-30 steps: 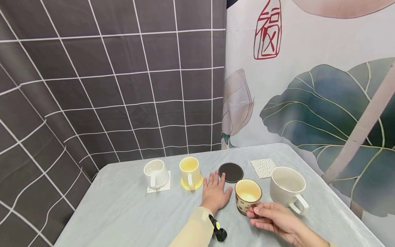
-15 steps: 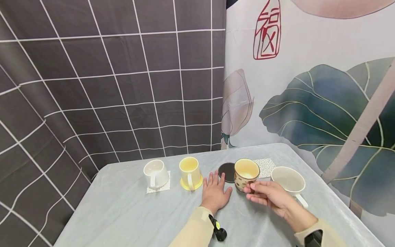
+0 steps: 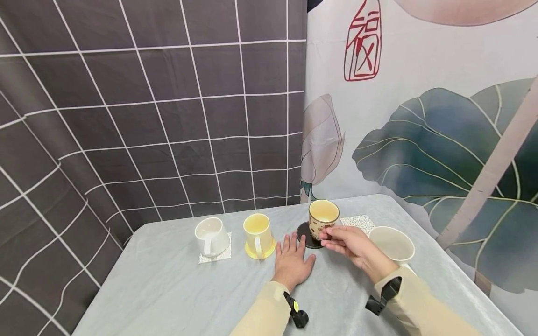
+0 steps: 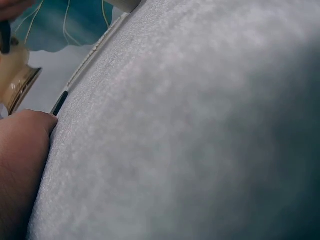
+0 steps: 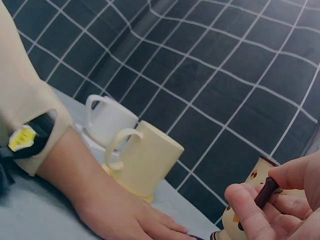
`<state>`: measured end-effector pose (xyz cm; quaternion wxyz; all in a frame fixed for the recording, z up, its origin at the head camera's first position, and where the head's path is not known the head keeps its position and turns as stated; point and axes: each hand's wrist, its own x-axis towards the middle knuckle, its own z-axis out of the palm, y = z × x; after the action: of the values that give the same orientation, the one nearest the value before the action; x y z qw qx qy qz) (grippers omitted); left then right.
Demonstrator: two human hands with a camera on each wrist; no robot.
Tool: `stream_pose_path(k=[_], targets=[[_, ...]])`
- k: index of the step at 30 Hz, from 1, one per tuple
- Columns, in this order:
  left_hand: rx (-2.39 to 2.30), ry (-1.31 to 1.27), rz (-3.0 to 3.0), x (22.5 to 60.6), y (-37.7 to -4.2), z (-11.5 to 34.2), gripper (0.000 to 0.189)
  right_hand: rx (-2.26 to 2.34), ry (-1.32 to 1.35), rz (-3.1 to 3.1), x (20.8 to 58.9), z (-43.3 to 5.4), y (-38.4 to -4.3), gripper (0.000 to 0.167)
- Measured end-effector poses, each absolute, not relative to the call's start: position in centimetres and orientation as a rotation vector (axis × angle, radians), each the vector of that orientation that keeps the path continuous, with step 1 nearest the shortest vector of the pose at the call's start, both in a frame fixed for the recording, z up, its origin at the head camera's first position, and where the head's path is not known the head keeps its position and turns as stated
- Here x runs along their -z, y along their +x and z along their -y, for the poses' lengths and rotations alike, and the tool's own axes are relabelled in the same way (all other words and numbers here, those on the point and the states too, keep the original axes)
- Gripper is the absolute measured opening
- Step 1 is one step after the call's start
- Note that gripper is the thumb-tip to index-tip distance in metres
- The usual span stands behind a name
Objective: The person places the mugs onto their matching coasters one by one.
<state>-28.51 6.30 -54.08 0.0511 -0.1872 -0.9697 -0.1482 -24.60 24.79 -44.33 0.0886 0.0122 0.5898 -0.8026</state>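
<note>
My right hand (image 3: 350,245) pinches the dark brown handle (image 5: 266,194) of a cream patterned mug (image 3: 322,219) with a brown rim. The mug is over the round black coaster (image 3: 303,237); in the left wrist view its base (image 4: 25,90) shows tilted and apart from the coaster's edge (image 4: 60,103). My left hand (image 3: 292,266) lies flat on the table with fingers spread, its index fingertip at the coaster's left edge. In the right wrist view that left hand (image 5: 120,215) stretches below the yellow mug (image 5: 147,160).
On the left, a white mug (image 3: 211,238) sits on a square speckled coaster (image 3: 227,252). Beside it the yellow mug (image 3: 256,228) stands on a yellow coaster (image 3: 250,252). Another speckled coaster (image 3: 361,223) lies behind my right hand, and a large white mug (image 3: 392,242) stands right of it.
My right hand has carried the patterned mug away from me and slightly left, from beside the large white mug to over the black coaster. My left hand has stayed put.
</note>
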Motion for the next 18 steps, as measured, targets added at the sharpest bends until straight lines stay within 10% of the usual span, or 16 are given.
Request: stream_pose_path(k=[18], targets=[[0.416, -0.577, 2.971, 53.9, -28.7, -6.3, 0.067, 2.389, 0.12, -1.772, 46.5, -23.2, -28.3, 0.018]])
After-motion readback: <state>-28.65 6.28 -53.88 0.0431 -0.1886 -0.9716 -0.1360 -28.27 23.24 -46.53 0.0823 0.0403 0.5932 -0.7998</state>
